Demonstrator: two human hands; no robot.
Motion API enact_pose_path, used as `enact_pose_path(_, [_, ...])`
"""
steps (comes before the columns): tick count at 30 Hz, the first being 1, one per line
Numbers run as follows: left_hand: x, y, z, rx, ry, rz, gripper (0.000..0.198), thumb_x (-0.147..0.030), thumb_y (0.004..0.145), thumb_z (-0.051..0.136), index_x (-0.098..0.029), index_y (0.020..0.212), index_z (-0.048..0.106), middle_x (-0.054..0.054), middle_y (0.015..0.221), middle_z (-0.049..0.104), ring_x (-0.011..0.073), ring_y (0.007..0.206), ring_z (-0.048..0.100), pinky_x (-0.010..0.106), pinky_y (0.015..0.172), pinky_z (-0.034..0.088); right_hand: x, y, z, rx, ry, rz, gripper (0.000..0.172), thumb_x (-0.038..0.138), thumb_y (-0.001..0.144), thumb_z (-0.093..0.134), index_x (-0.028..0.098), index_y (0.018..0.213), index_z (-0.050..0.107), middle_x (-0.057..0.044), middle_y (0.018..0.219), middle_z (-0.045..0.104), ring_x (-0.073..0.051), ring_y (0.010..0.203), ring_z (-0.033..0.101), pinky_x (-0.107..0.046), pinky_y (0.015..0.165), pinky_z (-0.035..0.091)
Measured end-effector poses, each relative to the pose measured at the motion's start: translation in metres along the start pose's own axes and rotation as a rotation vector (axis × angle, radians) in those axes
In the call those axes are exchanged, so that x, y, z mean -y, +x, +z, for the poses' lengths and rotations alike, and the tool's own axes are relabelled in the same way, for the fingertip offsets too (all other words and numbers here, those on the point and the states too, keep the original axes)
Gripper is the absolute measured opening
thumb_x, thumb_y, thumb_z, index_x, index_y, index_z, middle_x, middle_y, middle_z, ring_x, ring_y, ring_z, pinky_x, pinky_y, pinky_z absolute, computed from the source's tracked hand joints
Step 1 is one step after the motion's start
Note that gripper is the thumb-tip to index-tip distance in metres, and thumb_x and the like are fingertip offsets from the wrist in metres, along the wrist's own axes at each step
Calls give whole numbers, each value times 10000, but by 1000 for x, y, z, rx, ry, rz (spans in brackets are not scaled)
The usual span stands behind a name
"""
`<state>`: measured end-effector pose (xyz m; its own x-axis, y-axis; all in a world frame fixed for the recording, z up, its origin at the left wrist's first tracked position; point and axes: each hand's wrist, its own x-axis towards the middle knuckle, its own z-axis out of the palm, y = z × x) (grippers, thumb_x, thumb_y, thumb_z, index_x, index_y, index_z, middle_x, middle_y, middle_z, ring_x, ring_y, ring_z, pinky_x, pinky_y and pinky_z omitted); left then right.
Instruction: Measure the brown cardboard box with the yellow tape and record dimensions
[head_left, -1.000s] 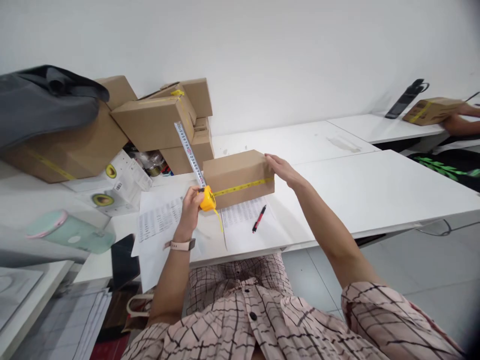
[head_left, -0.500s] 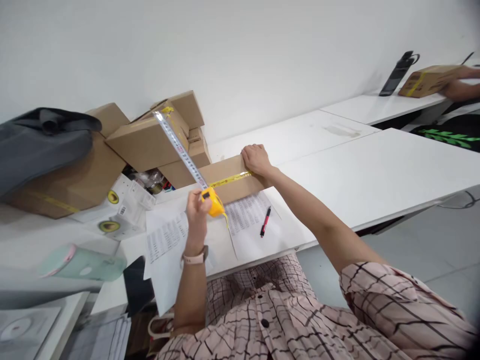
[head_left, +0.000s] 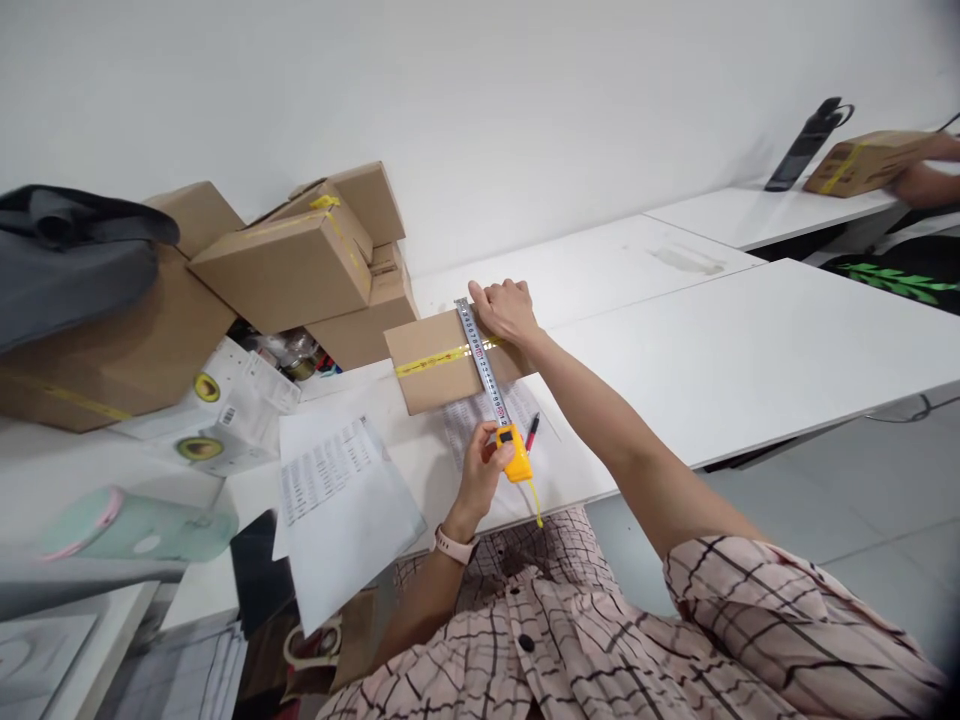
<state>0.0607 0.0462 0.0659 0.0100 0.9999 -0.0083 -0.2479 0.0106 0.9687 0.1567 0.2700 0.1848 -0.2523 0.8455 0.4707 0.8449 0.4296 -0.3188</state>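
A small cardboard box (head_left: 433, 372) with a yellow strap lies on the white table (head_left: 720, 350) in front of me. My left hand (head_left: 483, 472) is closed around a yellow tape measure (head_left: 514, 456) near the table's front edge. Its metal blade (head_left: 480, 360) runs across the top of the box to the far edge. My right hand (head_left: 505, 310) presses the blade's end down on the box's far right corner, fingers curled. A red pen (head_left: 532, 432) lies just right of the tape measure, on printed sheets (head_left: 330, 470).
A pile of cardboard boxes (head_left: 292, 265) stands at the back left, with a grey bag (head_left: 67, 260) on one. White avocado-print packets (head_left: 225, 405) and a mint case (head_left: 127, 522) lie left. Far right, another person's hand (head_left: 924, 178) holds a strapped box (head_left: 862, 160).
The blade pointed up and left, away from the box, and now lies across the box top. My left hand moved right and toward me with the tape measure. My right hand now pins the blade's end.
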Motion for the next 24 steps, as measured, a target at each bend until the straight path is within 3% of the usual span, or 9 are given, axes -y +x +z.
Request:
enact_pose_path(5, [11, -5, -1, 29, -15, -16, 433, -497, 760, 785, -226, 1031, 583, 8, 947, 654, 148, 741, 608, 268, 667, 499, 4, 0, -2, -6, 11, 12, 708, 533, 1071, 195, 168, 952, 790, -168, 969, 766, -342, 1011, 615, -542, 999, 397])
enact_pose_path(12, [19, -4, -3, 16, 2, 7, 421, -469, 781, 792, -222, 1069, 609, 20, 1015, 659, 151, 814, 621, 273, 736, 519, 12, -4, -8, 1, -13, 44, 684, 604, 1037, 312, 106, 1014, 780, -208, 1071, 752, -354, 1074, 594, -520, 1011, 367])
enact_pose_path(19, [37, 0, -13, 1, 67, -4, 473, -448, 771, 808, -234, 1139, 602, 38, 1044, 686, 178, 878, 648, 308, 795, 544, 14, -7, -4, -31, -75, 43, 695, 603, 1052, 267, 106, 1025, 753, -205, 1055, 742, -354, 1071, 581, -501, 1001, 347])
enact_pose_path(24, [37, 1, -12, 0, 62, -11, 511, -466, 748, 818, -226, 1138, 592, 46, 1040, 700, 189, 904, 665, 323, 823, 550, 12, -8, -2, -11, -66, 42, 692, 597, 1063, 236, 119, 1035, 736, -197, 1051, 722, -361, 1107, 575, -527, 1028, 344])
